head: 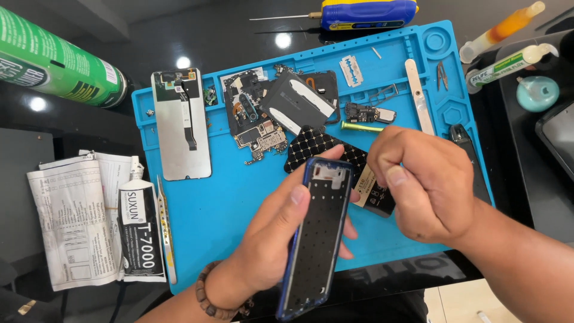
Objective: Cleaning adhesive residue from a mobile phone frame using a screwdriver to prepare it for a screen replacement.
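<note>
i see my left hand [281,239] holding a blue phone frame [315,233] over the near edge of the blue repair mat [227,203]. grip there is closed around the frame: thumb laid on its left rim, fingers wrapped behind and showing at the right side. the frame's inner face, black with a dot pattern, is turned up to the camera.

long axis of the frame runs from low near my body up and slightly right, its top end pointing toward the right hand [418,179]. that hand sits just beside the frame's upper right corner, clenched into a loose fist with thumb pressed against forefinger; whether something small is pinched there i cannot tell. the right hand is the nearer free one to the frame's top edge; the left carries it.

beneath the right hand: a black battery [375,194] lying on a black sheet with a pale dot grid [317,146]. further up the mat: a display panel [181,125] face down, a circuit board [260,139], a razor blade [351,70], a yellow-green pry tool [361,127].

off the mat on the tabletop [179,30], left: an adhesive tube [139,230] on a folded paper [69,221], tweezers [166,230] just beside it, a green spray can [54,63].
</note>
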